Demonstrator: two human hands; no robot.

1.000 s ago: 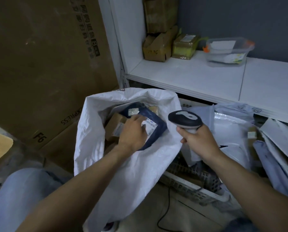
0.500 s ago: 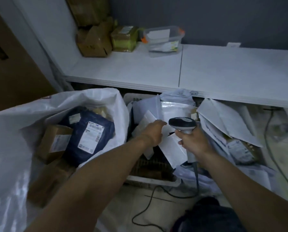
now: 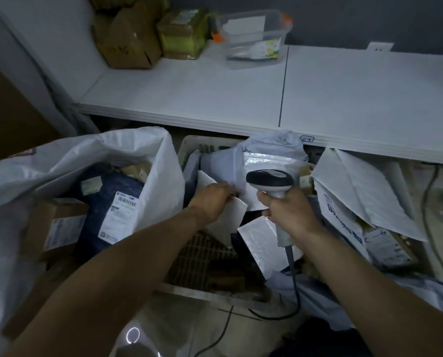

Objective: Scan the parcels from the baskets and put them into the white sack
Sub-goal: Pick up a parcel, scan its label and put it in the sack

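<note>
The white sack (image 3: 161, 181) stands open at the left, with a dark blue labelled parcel (image 3: 112, 202) and a brown carton (image 3: 60, 225) inside. To its right a grated plastic basket (image 3: 205, 256) holds several white mailers. My left hand (image 3: 214, 199) grips a white padded envelope (image 3: 228, 217) in the basket. My right hand (image 3: 288, 210) holds a grey and black barcode scanner (image 3: 269, 180) upright just right of that envelope; its cable hangs down to the floor.
A white shelf (image 3: 215, 99) runs across above the basket, carrying cardboard boxes (image 3: 130, 45), a green packet (image 3: 181, 34) and a clear plastic tub (image 3: 253, 37). More grey and white mailers (image 3: 364, 197) pile up at the right. A large brown carton stands at the far left.
My left hand left the blue parcel in the sack, moved right to the basket and took hold of a white envelope. The scanner hand stayed beside it as the view swung right.
</note>
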